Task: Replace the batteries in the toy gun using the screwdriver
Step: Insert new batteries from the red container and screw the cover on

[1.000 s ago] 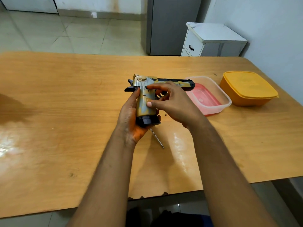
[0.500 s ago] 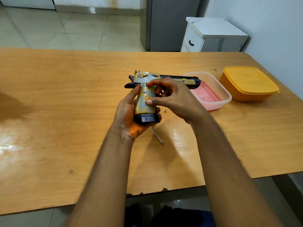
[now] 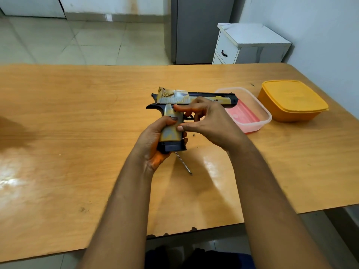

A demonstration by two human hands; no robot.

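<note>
A gold and black toy gun point(image 3: 174, 99) is held above the wooden table point(image 3: 77, 113), barrel pointing right. My left hand point(image 3: 153, 144) grips its handle from below, thumb across the grip. My right hand point(image 3: 209, 121) pinches the grip panel with thumb and forefinger, its other fingers curled near the trigger. The thin metal shaft of the screwdriver point(image 3: 183, 164) lies on the table just under the gun's black base; its handle is hidden behind my left hand. A tiny dark screw point(image 3: 193, 135) lies on the table beside my right hand.
A clear plastic box point(image 3: 258, 113) with a red item inside sits right of the gun. An orange lidded container point(image 3: 291, 100) stands further right. A white drawer cabinet point(image 3: 250, 45) and a grey appliance point(image 3: 198, 30) stand beyond the table's far edge.
The gun and both hands sit slightly lower and nearer in view. My left thumb has slid across the grip, and my right thumb has shifted down to the grip's right edge.
</note>
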